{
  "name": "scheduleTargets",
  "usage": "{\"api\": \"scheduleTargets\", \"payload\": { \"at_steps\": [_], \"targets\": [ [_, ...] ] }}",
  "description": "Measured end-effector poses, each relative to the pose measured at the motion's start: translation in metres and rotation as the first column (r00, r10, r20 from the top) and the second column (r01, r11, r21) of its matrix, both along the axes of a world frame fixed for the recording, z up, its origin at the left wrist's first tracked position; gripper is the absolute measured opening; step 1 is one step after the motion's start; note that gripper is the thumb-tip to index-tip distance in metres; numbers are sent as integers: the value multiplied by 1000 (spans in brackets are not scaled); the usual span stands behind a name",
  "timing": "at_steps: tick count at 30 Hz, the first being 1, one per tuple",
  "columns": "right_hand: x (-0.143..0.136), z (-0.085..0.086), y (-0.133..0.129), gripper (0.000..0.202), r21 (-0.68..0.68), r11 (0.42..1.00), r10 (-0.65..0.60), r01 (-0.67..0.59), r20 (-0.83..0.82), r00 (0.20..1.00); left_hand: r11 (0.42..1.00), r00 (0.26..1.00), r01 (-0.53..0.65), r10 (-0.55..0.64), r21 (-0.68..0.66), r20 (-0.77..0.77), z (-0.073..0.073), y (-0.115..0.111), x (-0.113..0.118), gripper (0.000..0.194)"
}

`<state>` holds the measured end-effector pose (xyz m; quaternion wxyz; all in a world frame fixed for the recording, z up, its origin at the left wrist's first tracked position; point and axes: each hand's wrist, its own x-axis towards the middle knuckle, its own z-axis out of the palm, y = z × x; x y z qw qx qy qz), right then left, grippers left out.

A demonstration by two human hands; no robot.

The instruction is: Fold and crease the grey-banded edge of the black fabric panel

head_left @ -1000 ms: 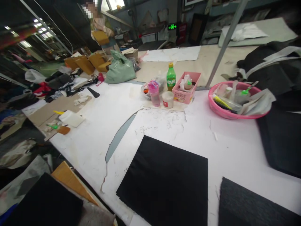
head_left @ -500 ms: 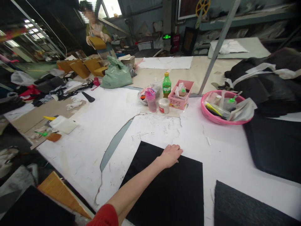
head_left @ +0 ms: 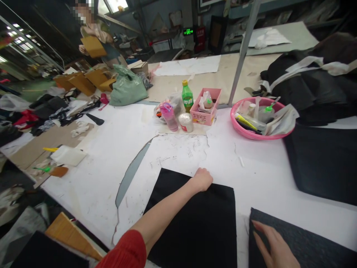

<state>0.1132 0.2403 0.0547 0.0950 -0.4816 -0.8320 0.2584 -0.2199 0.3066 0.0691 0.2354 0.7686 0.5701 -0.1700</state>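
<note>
A square black cloth sheet (head_left: 192, 223) lies flat on the white table in front of me. My left hand (head_left: 203, 179) is closed over its far edge, the fingers curled and partly hidden behind the knuckles. At the lower right, my right hand (head_left: 275, 242) reaches over a dark grey felt-like piece (head_left: 312, 238). Its fingers are stretched out and slightly apart, fingertips near the left edge of that piece. Whether they touch it I cannot tell.
Beyond the cloth stand a purple-capped bottle (head_left: 169, 118), a white tub (head_left: 185, 123), a green drink bottle (head_left: 187, 97) and a pink box (head_left: 205, 108). A pink basin (head_left: 259, 136) sits right of a metal post (head_left: 242, 56). Dark fabric (head_left: 326, 163) lies at right; a person (head_left: 96, 35) stands behind.
My right hand has come into view at the lower right, over the grey piece. My left hand's fingers have curled at the black sheet's edge. The camera view has shifted slightly.
</note>
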Motion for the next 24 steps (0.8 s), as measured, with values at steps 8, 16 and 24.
{"api": "scheduleTargets", "payload": {
  "at_steps": [8, 16, 24],
  "targets": [
    [-153, -5, 101, 57, -90, 969, 218, -228, -109, 970, 999, 988, 8, -15, 45, 151, 3, -18, -12, 17],
    [-157, -22, 105, 39, -369, 883, 284, -290, -72, 956, 999, 964, -47, 50, -19, 260, -2, -22, -16, 30],
    [-89, -19, 57, 59, -655, 752, -30, -72, -144, 989, 995, 952, -54, 77, -86, 295, -6, -15, -22, 17]
  ]
}}
